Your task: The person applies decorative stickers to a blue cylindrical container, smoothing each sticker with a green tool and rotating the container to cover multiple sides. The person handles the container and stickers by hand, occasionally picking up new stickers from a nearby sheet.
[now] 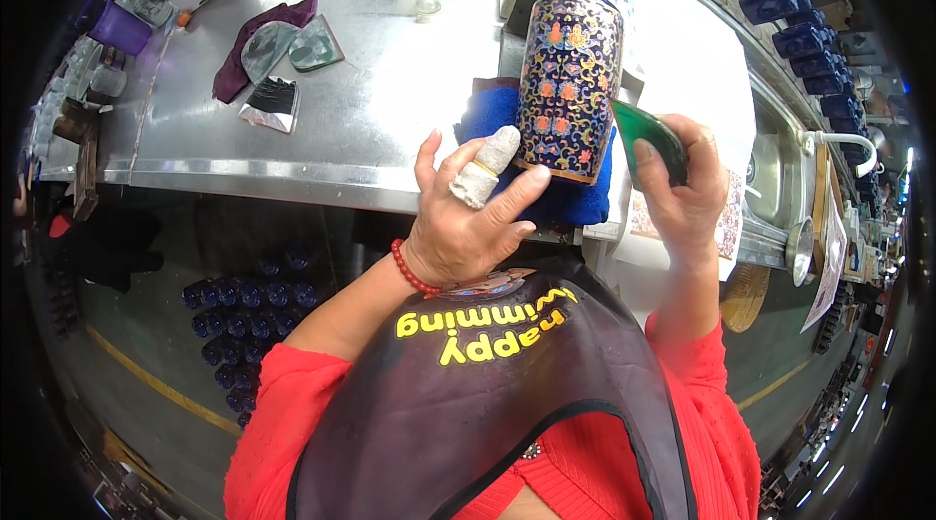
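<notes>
A dark blue vase [568, 86] with a colourful floral pattern and a gold lower edge lies with its neck pointing away from me. Under it is a blue towel [492, 111]. At the vase's lower left is my left hand [468, 198], fingers spread, the index fingertip at its bottom edge. A whitish cloth cover wraps one finger of that hand, and red beads circle the wrist. Pinched between thumb and fingers, a thin green flat scraper [655, 142] is in my right hand [690, 184]. The scraper's edge is close to the vase's right side; whether they touch I cannot tell.
On the metal table [380, 62] lie a purple cloth [234, 67] and more green scrapers [315, 44]. White sheets [692, 52] and a sink [770, 164] with a tap [846, 138] are at right. Dark blue bottles [249, 296] stand on the floor; others line the far right.
</notes>
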`<state>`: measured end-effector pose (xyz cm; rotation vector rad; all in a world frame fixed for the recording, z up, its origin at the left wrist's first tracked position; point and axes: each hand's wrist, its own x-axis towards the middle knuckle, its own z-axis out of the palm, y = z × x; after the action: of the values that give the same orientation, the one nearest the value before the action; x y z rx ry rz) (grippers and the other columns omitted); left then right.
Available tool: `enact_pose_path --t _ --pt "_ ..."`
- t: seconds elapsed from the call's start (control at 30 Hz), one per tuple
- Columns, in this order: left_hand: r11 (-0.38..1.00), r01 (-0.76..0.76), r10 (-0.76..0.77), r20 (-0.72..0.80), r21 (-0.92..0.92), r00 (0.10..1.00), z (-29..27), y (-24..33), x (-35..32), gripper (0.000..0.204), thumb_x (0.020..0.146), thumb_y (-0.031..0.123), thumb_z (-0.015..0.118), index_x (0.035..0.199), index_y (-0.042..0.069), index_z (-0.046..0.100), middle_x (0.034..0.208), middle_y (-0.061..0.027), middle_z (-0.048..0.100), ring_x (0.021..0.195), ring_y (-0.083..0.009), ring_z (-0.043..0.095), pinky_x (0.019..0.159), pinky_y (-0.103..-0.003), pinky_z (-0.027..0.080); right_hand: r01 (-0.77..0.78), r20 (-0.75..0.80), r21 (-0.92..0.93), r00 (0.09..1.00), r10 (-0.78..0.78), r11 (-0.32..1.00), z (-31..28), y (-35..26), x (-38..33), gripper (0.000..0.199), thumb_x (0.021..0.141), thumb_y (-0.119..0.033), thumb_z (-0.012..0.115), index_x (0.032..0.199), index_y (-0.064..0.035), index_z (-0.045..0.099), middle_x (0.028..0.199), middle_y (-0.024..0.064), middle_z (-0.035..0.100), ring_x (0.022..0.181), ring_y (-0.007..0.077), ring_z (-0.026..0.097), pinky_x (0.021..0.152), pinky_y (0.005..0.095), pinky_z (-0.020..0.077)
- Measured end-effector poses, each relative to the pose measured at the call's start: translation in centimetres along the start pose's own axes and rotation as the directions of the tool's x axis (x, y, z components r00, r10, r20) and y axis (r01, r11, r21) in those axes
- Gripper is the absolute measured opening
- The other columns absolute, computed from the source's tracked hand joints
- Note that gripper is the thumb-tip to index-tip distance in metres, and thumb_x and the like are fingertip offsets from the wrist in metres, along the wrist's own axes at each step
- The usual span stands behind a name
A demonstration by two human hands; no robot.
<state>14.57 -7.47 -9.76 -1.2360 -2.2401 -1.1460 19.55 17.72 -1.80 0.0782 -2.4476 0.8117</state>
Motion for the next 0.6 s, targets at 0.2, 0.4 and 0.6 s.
enact_pose_path --t 0.2,0.4,0.6 --pt "0.999 0.006 -0.006 -0.001 0.036 1.0 -0.2 0.5 0.5 0.059 0.074 0.026 0.08 0.132 0.024 0.069 0.133 -0.0149 0.06 0.125 -0.032 0.051 0.113 -0.063 0.019 0.436 0.254 -0.067 0.877 -0.408 0.897 -0.5 -4.2 2.6 0.042 0.062 0.011 0.078 0.099 -0.0091 0.073 0.084 0.0058 0.06 0.072 0.0232 0.057 0.065 0.0358 0.0458" --pt "0.997 -0.026 0.025 0.018 0.066 1.0 -0.3 0.6 0.7 0.054 0.082 0.028 0.076 0.134 0.021 0.067 0.139 -0.02 0.058 0.127 -0.0342 0.049 0.117 -0.063 0.014 0.223 0.453 0.008 0.868 -0.203 0.975 0.6 -5.3 11.4 0.018 0.084 -0.005 0.072 0.101 -0.0033 0.068 0.088 0.0136 0.067 0.076 0.0343 0.067 0.069 0.0387 0.0531" --pt "1.0 0.004 -0.004 0.056 -0.006 0.998 -0.7 0.6 0.0 0.05 0.09 0.032 0.071 0.136 0.016 0.065 0.138 -0.0209 0.06 0.126 -0.0362 0.052 0.118 -0.062 0.013 0.332 0.67 -0.014 0.703 -0.238 0.943 2.4 -5.1 13.5 0.018 0.086 -0.007 0.07 0.103 -0.0007 0.067 0.092 0.0186 0.068 0.081 0.0372 0.069 0.077 0.0408 0.0563"
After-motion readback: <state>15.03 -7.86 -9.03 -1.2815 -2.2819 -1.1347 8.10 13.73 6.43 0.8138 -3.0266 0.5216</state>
